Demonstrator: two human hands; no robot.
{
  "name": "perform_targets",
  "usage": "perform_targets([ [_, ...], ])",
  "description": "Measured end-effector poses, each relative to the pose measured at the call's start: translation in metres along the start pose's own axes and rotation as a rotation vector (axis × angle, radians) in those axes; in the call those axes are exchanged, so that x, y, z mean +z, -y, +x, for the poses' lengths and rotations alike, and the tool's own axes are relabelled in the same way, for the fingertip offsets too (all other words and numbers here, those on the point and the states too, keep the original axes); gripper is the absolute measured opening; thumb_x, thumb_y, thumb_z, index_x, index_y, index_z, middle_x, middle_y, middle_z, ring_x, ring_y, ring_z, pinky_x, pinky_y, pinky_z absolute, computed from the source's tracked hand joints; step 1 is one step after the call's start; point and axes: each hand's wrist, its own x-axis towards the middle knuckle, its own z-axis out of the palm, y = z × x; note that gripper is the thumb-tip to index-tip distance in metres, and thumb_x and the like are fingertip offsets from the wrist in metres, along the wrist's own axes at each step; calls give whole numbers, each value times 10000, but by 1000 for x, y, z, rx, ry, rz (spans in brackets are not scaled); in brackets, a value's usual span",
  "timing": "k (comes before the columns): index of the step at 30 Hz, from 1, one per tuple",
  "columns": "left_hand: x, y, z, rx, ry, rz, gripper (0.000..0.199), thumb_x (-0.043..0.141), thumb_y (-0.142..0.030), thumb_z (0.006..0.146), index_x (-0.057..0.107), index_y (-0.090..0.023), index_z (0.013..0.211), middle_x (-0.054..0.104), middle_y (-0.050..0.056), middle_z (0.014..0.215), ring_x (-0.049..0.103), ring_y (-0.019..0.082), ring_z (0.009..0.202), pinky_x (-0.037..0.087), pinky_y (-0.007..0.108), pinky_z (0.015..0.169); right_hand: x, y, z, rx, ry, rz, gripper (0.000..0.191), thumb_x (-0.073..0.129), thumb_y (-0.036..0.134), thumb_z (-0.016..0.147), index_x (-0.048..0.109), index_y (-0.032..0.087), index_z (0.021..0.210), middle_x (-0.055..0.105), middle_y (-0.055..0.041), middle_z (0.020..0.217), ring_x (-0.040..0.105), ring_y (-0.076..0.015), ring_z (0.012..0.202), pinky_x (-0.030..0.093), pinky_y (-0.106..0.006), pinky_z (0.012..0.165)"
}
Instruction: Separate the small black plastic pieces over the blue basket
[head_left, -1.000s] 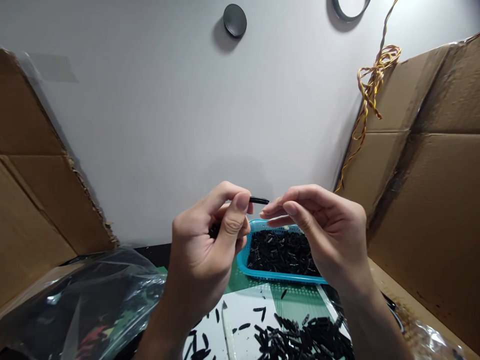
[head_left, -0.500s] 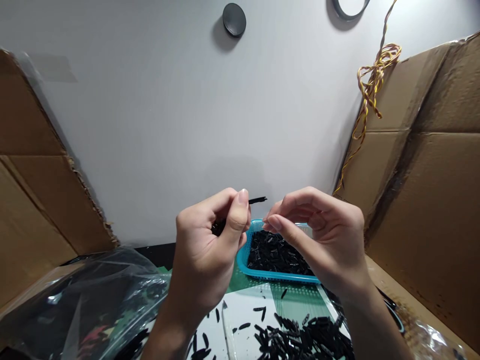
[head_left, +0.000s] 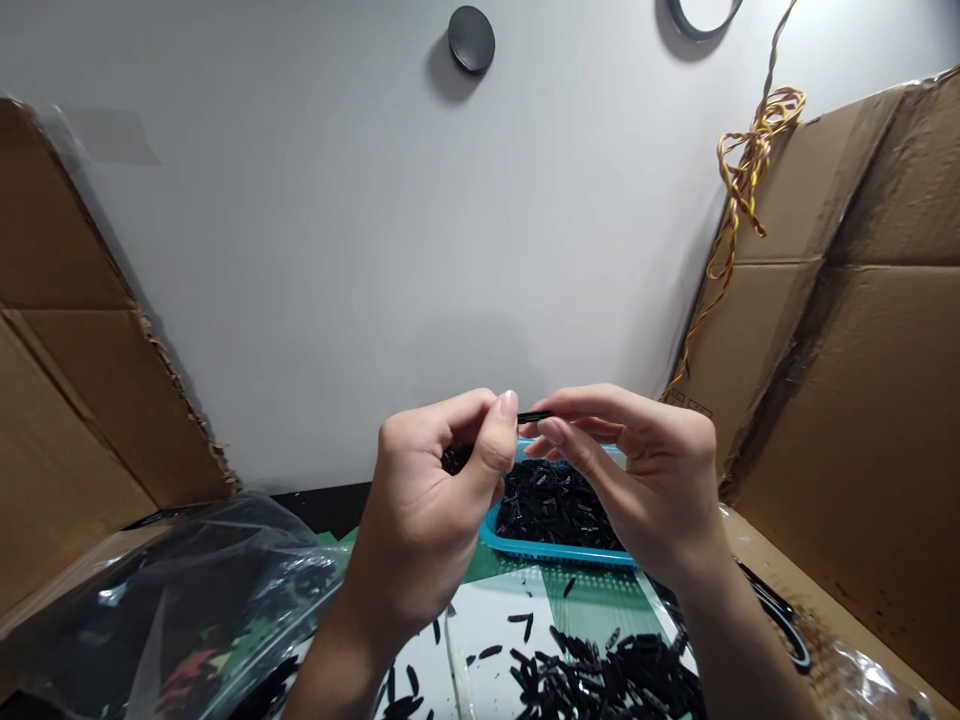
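A thin black piece (head_left: 534, 417) spans the gap between my hands. My left hand (head_left: 442, 490) pinches one end between thumb and forefinger, and more black pieces (head_left: 456, 458) show inside its curled fingers. At the other end, the thumb and forefinger of my right hand (head_left: 637, 465) close on the piece. Behind and below the hands stands a blue basket (head_left: 559, 552) holding many similar black pieces. A heap of black pieces (head_left: 615, 675) lies nearer to me on a white and green surface.
Clear plastic bag (head_left: 187, 590) at the lower left. Cardboard walls rise on the left (head_left: 75, 300) and right (head_left: 862, 400). Yellow and brown twisted wire (head_left: 742, 170) hangs at the upper right. Dark-handled scissors (head_left: 780, 620) lie at the right, partly behind my right forearm.
My left hand has moved right with the black piece, and my right fingers have come onto its free end. The gap between the hands has narrowed.
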Motion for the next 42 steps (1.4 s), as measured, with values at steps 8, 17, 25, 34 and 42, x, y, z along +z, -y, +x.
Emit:
perform_targets([
  [8,0,4,0,-142,56,-253,489,576,-433,1081,554,-187,659,347,-46,612,376,65,464,277,199,384,-4,3,1,-16,25,-76,64,763,221,995,819,251,987,816,18,864,784,-156,749,673,-306,732],
  [17,-13,2,10,-404,171,-655,377,571,-584,1014,594,-253,837,304,-89,571,276,57,332,195,158,300,-10,-27,9,85,103,-316,110,723,250,957,784,225,868,813,-14,826,760,-200,763,608,-371,748],
  [25,-2,11,7,-480,115,-472,355,559,-655,1001,490,-335,1140,440,-102,597,323,72,373,251,145,349,6,-8,5,-57,158,-77,142,809,166,898,798,246,1015,817,-14,959,745,-220,935,581,-406,899],
  [34,10,-4,2,-487,10,-443,325,531,-620,1041,503,-302,1101,410,-104,552,290,76,404,231,145,379,11,1,0,-243,230,-260,111,741,148,995,765,256,1004,786,-44,1028,678,-233,974,579,-423,865],
  [42,5,12,3,-443,201,-531,348,485,-651,1045,532,-308,1082,376,-96,618,298,63,377,202,143,339,11,-2,0,-70,79,-72,97,657,223,1027,691,270,950,707,-25,927,670,-211,895,574,-403,859],
])
